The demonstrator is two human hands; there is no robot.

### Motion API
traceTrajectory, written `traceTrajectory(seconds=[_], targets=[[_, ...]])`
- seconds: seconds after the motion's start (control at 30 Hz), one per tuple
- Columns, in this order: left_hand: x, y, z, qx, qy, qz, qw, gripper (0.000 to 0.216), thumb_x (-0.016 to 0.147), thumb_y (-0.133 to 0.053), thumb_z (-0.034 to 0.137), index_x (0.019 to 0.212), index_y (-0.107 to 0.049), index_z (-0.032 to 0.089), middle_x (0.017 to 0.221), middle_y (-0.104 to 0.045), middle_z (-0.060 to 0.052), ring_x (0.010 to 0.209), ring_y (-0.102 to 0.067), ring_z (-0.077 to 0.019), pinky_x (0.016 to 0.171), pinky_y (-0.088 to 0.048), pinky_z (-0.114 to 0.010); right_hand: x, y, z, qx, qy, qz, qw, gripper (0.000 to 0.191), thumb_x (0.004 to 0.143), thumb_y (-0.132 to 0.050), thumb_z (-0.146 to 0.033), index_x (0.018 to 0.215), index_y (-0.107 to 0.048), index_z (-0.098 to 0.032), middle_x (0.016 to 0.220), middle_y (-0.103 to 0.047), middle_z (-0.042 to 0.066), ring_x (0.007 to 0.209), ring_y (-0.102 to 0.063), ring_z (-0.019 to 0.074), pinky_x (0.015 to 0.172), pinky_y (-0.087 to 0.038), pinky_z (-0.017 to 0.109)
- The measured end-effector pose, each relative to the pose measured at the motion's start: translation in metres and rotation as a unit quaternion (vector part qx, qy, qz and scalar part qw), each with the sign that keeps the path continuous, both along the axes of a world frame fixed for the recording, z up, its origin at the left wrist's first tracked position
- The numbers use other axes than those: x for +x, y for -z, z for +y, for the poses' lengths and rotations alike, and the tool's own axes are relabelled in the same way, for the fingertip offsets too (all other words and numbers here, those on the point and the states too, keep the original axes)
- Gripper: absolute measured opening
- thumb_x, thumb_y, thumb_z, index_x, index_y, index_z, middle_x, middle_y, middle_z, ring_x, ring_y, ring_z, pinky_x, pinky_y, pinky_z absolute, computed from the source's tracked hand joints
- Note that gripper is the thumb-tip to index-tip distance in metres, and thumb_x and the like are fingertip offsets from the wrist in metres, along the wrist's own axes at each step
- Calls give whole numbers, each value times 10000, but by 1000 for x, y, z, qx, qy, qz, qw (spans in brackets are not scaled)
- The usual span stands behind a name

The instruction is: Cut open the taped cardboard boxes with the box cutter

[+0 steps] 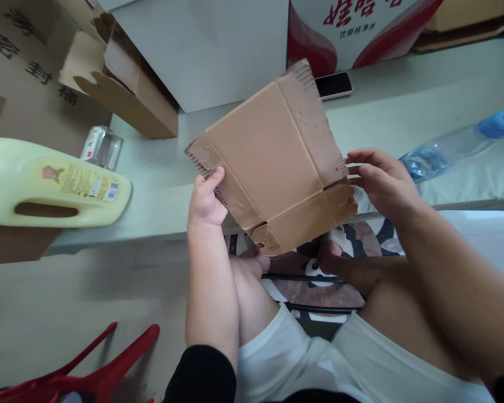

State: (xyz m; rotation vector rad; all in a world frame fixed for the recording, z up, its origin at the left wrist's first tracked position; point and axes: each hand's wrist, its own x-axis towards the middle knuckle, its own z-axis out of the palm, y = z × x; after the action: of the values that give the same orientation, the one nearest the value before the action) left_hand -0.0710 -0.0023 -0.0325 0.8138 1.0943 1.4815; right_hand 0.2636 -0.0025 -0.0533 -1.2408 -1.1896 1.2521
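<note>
My left hand [208,196] grips a creased piece of brown cardboard [264,145] by its left edge, thumb on top and fingers underneath. The cardboard is tilted, held above the table edge and my lap, with fold lines and torn corrugated edges. At its right edge is my right hand [386,182], fingers bent and apart. Its fingertips meet or nearly meet the cardboard; whether they touch I cannot tell. Close behind that hand lies a clear plastic bottle [449,151] with a blue cap.
A dark-screened phone [335,85] lies behind the cardboard, beside a red and white box [361,33]. To the left are a pale yellow jug [63,196], a small clear container [103,146] and an open cardboard box [143,101]. Red legs [121,358] show on the floor.
</note>
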Motion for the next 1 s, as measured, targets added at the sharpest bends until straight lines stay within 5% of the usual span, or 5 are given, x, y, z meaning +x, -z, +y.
traceTrajectory(seconds=[0.13, 0.27, 0.5, 0.67, 1.0], targets=[[8, -2, -6, -33, 79, 9, 996, 421, 624, -901, 394, 949, -732, 187, 986, -790, -101, 1059, -738, -323, 949, -601, -472, -5, -2, -4, 30, -23, 21, 999, 322, 724, -764, -480, 895, -661, -228, 870, -641, 12, 773, -612, 141, 714, -513, 297], [16, -1, -6, -40, 86, 7, 995, 419, 604, -923, 395, 926, -742, 198, 957, -795, -90, 969, -759, -304, 907, -616, -460, -7, -3, -9, 81, -22, 38, 996, 265, 748, -777, -432, 815, -632, -220, 838, -606, 0, 753, -567, 128, 714, -483, 287], [28, 0, -3, -39, 85, 20, 995, 442, 599, -924, 401, 940, -732, 194, 949, -792, -87, 996, -752, -303, 936, -599, -465, -7, -8, -11, 165, -32, -111, 979, 363, 811, -690, -587, 931, -702, -245, 1158, -658, 81, 1210, -598, 305, 1064, -479, 509], [34, 5, -2, -28, 103, 49, 993, 492, 602, -926, 456, 956, -723, 182, 1049, -787, -99, 1036, -743, -288, 1000, -572, -455, -6, -5, -15, 212, -33, -172, 961, 493, 771, -727, -600, 1090, -674, -228, 1226, -654, 131, 1226, -606, 349, 1077, -485, 554], [44, 7, -1, -33, 165, 60, 984, 475, 656, -894, 477, 977, -741, 163, 1075, -776, -138, 1081, -727, -325, 1011, -563, -494, 2, -6, -14, 146, 13, -25, 989, 521, 799, -684, -657, 1157, -655, -279, 1083, -714, 36, 1000, -687, 266, 876, -590, 433]])
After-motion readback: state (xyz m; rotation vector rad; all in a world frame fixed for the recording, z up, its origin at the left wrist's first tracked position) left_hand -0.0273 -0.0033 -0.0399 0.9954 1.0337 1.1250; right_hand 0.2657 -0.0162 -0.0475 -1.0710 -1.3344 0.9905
